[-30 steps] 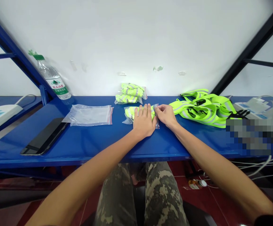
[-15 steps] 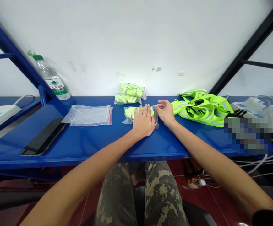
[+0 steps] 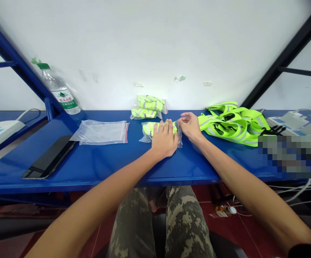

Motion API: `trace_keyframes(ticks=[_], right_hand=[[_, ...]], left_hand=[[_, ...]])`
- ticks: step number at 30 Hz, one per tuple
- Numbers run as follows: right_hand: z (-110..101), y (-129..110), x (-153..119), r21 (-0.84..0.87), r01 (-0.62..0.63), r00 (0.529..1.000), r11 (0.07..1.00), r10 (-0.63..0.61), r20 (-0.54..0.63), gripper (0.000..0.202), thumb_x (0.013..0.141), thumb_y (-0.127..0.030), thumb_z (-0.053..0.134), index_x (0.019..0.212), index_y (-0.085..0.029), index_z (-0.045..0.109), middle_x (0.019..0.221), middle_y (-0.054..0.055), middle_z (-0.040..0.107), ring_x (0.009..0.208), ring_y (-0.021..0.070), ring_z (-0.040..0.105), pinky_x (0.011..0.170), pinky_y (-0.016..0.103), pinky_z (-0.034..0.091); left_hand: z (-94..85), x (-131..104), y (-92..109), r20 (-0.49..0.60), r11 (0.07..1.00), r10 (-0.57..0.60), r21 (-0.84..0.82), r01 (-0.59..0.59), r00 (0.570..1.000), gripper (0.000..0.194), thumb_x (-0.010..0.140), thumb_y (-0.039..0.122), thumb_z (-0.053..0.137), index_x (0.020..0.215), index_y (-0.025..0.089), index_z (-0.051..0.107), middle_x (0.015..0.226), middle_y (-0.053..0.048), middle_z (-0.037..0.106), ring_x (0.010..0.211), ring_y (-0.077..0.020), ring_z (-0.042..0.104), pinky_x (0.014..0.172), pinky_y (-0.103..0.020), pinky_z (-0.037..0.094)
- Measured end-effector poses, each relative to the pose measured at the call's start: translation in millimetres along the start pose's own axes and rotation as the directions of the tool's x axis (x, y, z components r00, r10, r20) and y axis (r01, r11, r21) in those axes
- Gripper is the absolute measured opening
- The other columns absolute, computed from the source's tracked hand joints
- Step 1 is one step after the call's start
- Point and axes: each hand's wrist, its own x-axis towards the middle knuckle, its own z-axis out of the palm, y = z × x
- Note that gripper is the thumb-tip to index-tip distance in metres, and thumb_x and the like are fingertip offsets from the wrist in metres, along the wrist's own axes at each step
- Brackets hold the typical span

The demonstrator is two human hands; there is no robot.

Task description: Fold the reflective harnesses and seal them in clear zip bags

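Note:
My left hand [image 3: 164, 139] lies flat, fingers stretched out, on a clear plastic bag [image 3: 146, 133] with a folded yellow-green reflective strap inside. At the bag's right end, the fingertips of my right hand [image 3: 190, 126] are pinched together on its edge. Behind this bag, against the wall, are stacked filled bags [image 3: 148, 106] with similar straps. A heap of loose yellow-green straps [image 3: 236, 125] with black buckles lies right of my right hand. To the left are flat, see-through zip bags [image 3: 101, 132] with red edges.
On the left of the blue table [image 3: 112, 168] are a black phone [image 3: 50, 157] and a water bottle [image 3: 61, 91] leaning at the wall. White power strips [image 3: 1, 132] stand at both sides, with cables at the right. A blurred patch covers something at right.
My right hand has shifted very slightly right at the bag's edge. My left hand stays flat on the bag. The view has moved a little.

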Motion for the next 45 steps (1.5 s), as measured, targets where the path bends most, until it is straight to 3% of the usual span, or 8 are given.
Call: trace_keyframes(ticks=[7,15,18,22,28,35,41,45], right_hand=[[-6.8,-0.4,-13.6,0.011,-0.101,0.993,0.995,0.100,0.066,0.053,0.069,-0.034,0.069,0.113,-0.021,0.042,0.077,-0.003,0.064,0.067,0.0156,0.062,0.062,0.028,0.049],[-6.4,-1.9,-14.4,-0.064,0.006,0.999,0.998,-0.003,0.038,0.031,0.070,-0.028,0.067,0.095,-0.021,0.050,0.069,-0.002,0.062,0.061,0.0154,0.059,0.059,0.029,0.046],[-14.0,-1.6,-16.6,-0.045,-0.063,0.993,0.997,0.067,0.095,0.045,0.068,-0.035,0.071,0.105,-0.021,0.049,0.074,-0.001,0.066,0.065,0.0167,0.062,0.062,0.031,0.050],[-20.2,-1.5,-19.1,0.032,-0.131,0.972,0.991,0.122,0.201,0.059,0.063,-0.038,0.075,0.110,-0.020,0.046,0.067,-0.005,0.063,0.058,0.0145,0.058,0.060,0.030,0.049],[-14.2,-4.5,-19.9,0.076,-0.046,0.983,0.996,0.032,0.181,0.052,0.063,-0.037,0.076,0.103,-0.021,0.047,0.062,-0.008,0.058,0.053,0.0107,0.052,0.054,0.025,0.041],[-20.3,-13.3,-22.9,0.097,-0.177,0.952,0.979,0.146,0.270,0.050,0.057,-0.034,0.082,0.095,-0.018,0.054,0.064,-0.004,0.063,0.054,0.0115,0.057,0.057,0.027,0.049],[-15.5,-15.5,-21.5,0.154,-0.135,0.972,0.979,0.100,0.214,0.038,0.058,-0.022,0.079,0.088,-0.018,0.055,0.056,-0.008,0.059,0.049,0.0091,0.053,0.051,0.023,0.046],[-20.9,-16.7,-25.0,0.058,-0.123,0.965,0.991,0.106,0.241,0.033,0.065,-0.032,0.080,0.085,-0.016,0.060,0.054,-0.004,0.060,0.046,0.0102,0.052,0.047,0.024,0.045]], left_hand=[[-1.2,-0.8,-0.3,-0.017,1.000,0.001,0.001,-0.001,1.000,0.061,0.102,0.036,0.024,0.153,0.004,0.033,0.157,-0.016,0.040,0.145,-0.0324,0.036,0.121,-0.053,0.022],[-2.4,-1.1,-0.2,-0.015,1.000,-0.007,-0.003,0.007,1.000,0.061,0.101,0.036,0.024,0.153,0.004,0.034,0.157,-0.015,0.041,0.145,-0.0320,0.035,0.122,-0.052,0.021],[-2.3,-0.9,-0.5,-0.017,1.000,-0.010,-0.009,0.010,1.000,0.061,0.101,0.036,0.024,0.152,0.005,0.034,0.157,-0.015,0.041,0.145,-0.0315,0.036,0.122,-0.052,0.021],[-2.4,-0.9,-0.7,-0.009,1.000,-0.013,-0.021,0.013,1.000,0.061,0.102,0.037,0.023,0.152,0.005,0.035,0.156,-0.014,0.042,0.145,-0.0312,0.036,0.122,-0.052,0.021],[-3.3,0.0,-0.4,-0.011,0.999,-0.022,-0.039,0.022,1.000,0.060,0.102,0.037,0.021,0.152,0.006,0.035,0.156,-0.013,0.043,0.145,-0.0308,0.037,0.122,-0.052,0.021],[-6.3,2.4,-1.9,0.015,0.994,-0.057,-0.094,0.058,0.998,0.059,0.102,0.036,0.023,0.152,0.007,0.035,0.156,-0.013,0.043,0.145,-0.0293,0.036,0.122,-0.051,0.022],[-8.4,4.0,-4.1,0.024,0.992,-0.039,-0.116,0.042,0.999,0.056,0.102,0.034,0.022,0.150,0.011,0.039,0.155,-0.010,0.045,0.144,-0.0278,0.038,0.122,-0.050,0.023],[-5.8,6.8,-3.6,0.030,0.992,-0.064,-0.109,0.067,0.997,0.055,0.102,0.033,0.023,0.149,0.010,0.042,0.154,-0.010,0.046,0.144,-0.0279,0.039,0.122,-0.048,0.024]])
